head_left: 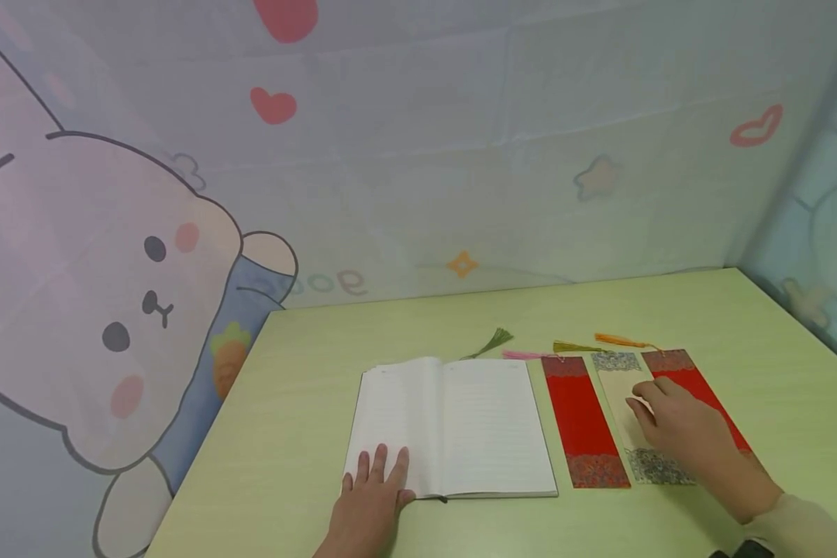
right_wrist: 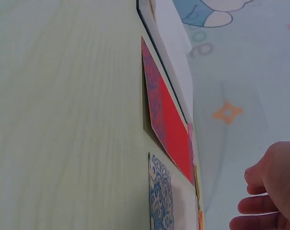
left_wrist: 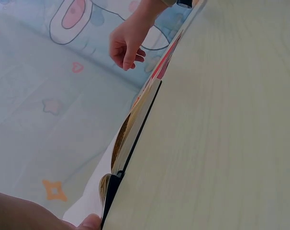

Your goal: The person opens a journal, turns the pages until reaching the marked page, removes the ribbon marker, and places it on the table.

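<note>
Notebook (head_left: 495, 434) lying open on the counter (head_left: 286, 457), just left of three tasselled bookmarks. Left hand (head_left: 368, 496) rests on the left page's near edge, fingers spread. Right hand (head_left: 687, 422) is over the white bookmark (head_left: 619, 391) (raised clear of it, per left wrist view), fingers loosely bent, holding nothing. Red bookmarks (head_left: 586, 418) flank the white one.

Only legible text: faded grey letters (head_left: 324, 282) "oog" on the pale cartoon-print fabric backdrop (head_left: 425, 209), well beyond the fingers (head_left: 379, 465) of the left hand (head_left: 366, 505); header marks (head_left: 513, 366) on the white-paper open notebook (head_left: 495, 426) below them too small.
</note>
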Demonstrator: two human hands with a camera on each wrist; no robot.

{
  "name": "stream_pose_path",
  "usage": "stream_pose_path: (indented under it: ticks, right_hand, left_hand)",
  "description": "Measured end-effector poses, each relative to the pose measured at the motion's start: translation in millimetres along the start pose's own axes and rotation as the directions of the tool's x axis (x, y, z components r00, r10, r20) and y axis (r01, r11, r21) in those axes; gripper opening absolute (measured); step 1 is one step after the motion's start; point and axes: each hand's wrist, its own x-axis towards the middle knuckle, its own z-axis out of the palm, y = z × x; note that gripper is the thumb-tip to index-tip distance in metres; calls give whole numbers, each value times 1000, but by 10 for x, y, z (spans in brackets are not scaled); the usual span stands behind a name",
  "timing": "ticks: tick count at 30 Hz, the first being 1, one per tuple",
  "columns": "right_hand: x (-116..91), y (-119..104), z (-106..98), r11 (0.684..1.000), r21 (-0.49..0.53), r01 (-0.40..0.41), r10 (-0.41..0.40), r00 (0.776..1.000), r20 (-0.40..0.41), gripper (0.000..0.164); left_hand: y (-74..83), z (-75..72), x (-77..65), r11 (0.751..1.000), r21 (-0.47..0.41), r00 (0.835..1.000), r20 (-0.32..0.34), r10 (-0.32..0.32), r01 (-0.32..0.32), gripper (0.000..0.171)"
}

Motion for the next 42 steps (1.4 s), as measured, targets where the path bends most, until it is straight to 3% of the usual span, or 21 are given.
stream_pose_path:
  ticks: [9, 15, 20, 26, 29, 35, 42]
  right_hand:
    - [39, -243, 97, 991, -8, 134, -134, 989, -57, 74]
    - [29, -475, 130, 984, 6, 178, -178, 982, 65, 24]
    - [5, -653, 162, 964, 45, 264, -267, 955, 125, 24]
    - [-22, -759, 184, 919, 130, 371, -387, 912, 133, 24]
    - [-35, -791, 183, 902, 178, 394, -423, 889, 176, 25]
    - [-50, -833, 174, 899, 204, 388, -434, 854, 287, 35]
    - [-70, -849, 193, 878, 210, 430, -473, 847, 243, 24]
  left_hand:
    - [-5, 17, -5, 1000, 0, 1000, -5, 4, -4, 55]
    - [-13, 27, -9, 1000, -1, 1000, -6, 6, -6, 55]
    - [-26, 23, 3, 1000, -6, 1000, 8, 2, -2, 56]
    - [-39, 23, 12, 1000, -3, 1000, 11, 9, -9, 56]
    - [-42, 28, 8, 1000, -5, 1000, 9, 11, -10, 56]
    - [-43, 35, 7, 1000, -9, 1000, 10, 9, -9, 56]
    - [-32, 32, 20, 1000, 2, 1000, 24, 4, -4, 57]
